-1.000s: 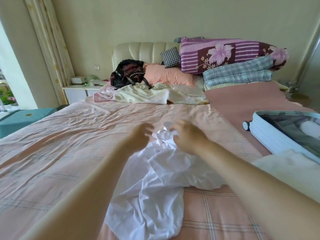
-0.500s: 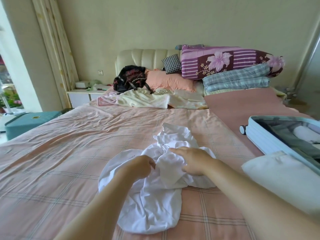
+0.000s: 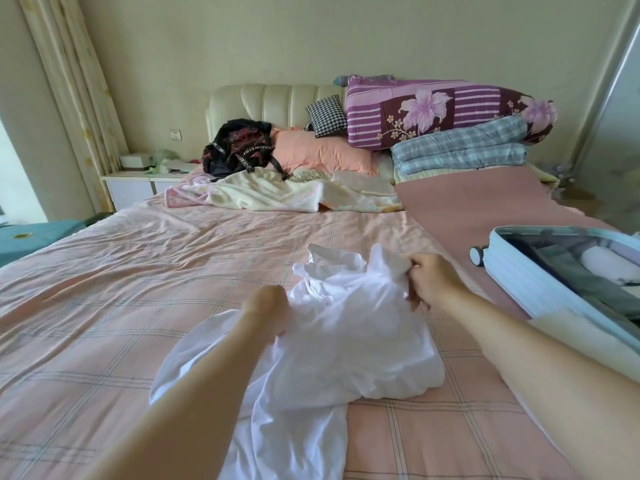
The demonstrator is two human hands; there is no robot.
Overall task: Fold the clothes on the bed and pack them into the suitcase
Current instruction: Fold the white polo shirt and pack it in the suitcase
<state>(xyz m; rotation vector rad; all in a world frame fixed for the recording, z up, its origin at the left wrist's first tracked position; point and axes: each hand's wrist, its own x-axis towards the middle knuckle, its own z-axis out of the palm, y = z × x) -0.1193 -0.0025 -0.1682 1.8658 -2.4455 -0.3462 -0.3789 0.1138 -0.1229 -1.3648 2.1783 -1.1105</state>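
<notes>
Here the white garment (image 3: 346, 327) lies crumpled mid-bed on the pink checked sheet (image 3: 138, 289). The right hand (image 3: 429, 285) pinches its upper right edge in curled fingers; the left hand (image 3: 266, 306) grips a fold at its left. At the right, the open pale-blue suitcase (image 3: 512, 285) holds grey cloth (image 3: 561, 271) and a white bundle (image 3: 609, 268). The black bag (image 3: 239, 147) by the headboard has white strap lettering, only partly legible.

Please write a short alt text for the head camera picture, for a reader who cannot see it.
The left hand and right hand hold a crumpled white garment on a pink checked bed. An open pale blue suitcase lies at the right with things inside; pillows and quilts are piled at the headboard.
</notes>
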